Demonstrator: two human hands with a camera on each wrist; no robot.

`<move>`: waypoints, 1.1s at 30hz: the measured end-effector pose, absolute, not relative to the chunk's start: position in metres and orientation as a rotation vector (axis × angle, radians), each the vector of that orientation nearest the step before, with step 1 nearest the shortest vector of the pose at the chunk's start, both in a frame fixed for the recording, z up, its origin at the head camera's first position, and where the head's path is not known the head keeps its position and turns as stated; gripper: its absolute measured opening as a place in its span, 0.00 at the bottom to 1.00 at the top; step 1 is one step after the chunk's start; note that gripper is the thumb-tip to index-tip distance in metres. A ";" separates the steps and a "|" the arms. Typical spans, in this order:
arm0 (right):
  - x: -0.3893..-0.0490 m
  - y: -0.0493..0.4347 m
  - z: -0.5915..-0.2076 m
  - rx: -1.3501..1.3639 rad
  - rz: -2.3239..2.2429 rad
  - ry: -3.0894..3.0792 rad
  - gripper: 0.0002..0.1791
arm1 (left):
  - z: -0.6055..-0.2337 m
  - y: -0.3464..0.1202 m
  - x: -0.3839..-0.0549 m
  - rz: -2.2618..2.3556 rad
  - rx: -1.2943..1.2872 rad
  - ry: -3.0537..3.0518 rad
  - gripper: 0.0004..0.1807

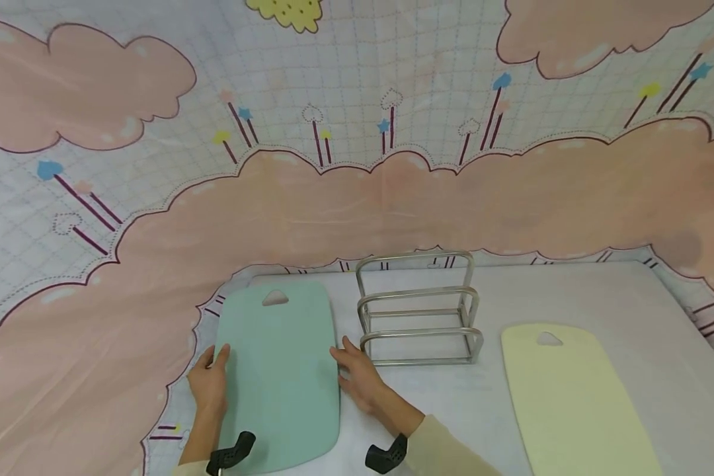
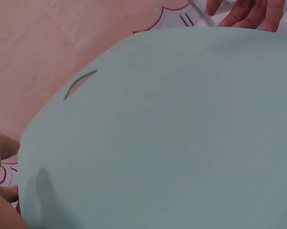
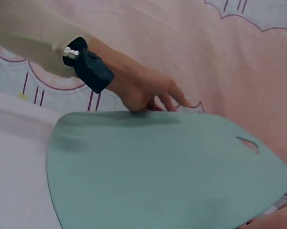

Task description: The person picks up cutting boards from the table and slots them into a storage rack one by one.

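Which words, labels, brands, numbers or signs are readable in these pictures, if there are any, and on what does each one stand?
None can be read.
Green board, yellow board and metal rack: no lettering visible.
Patterned cloth: only drawn shapes, such as clouds and stars.
Left wrist device and right wrist device: any marking is too small to read.

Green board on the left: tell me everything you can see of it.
The green board is thin, smooth and plain mint, with rounded corners and a handle hole at the end away from the person. It looks like matte plastic. Its broad face is turned up toward the head camera. The left hand is at its left edge, the right hand at its right, by the metal rack. Whether it rests on the white table is unclear.
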State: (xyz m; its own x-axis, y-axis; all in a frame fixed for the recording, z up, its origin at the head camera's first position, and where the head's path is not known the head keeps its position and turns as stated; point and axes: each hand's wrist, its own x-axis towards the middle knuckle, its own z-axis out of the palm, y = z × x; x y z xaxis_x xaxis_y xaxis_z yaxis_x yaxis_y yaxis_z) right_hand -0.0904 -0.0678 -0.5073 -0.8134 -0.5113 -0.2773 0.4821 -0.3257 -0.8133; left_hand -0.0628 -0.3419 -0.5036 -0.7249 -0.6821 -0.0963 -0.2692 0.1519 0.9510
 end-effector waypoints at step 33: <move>-0.122 -0.053 -0.437 -0.593 -2.076 1.616 0.46 | -0.414 -0.322 -0.051 -1.342 0.184 -1.921 0.25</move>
State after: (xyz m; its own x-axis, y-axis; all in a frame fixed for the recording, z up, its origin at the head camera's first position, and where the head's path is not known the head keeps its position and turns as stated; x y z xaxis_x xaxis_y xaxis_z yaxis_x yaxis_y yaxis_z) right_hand -0.1223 -0.0529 -0.4374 -0.8107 -0.5820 0.0642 0.0804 -0.2193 -0.9723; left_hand -0.0512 -0.3221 -0.4144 -0.6925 -0.5150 0.5052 0.2974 0.4342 0.8503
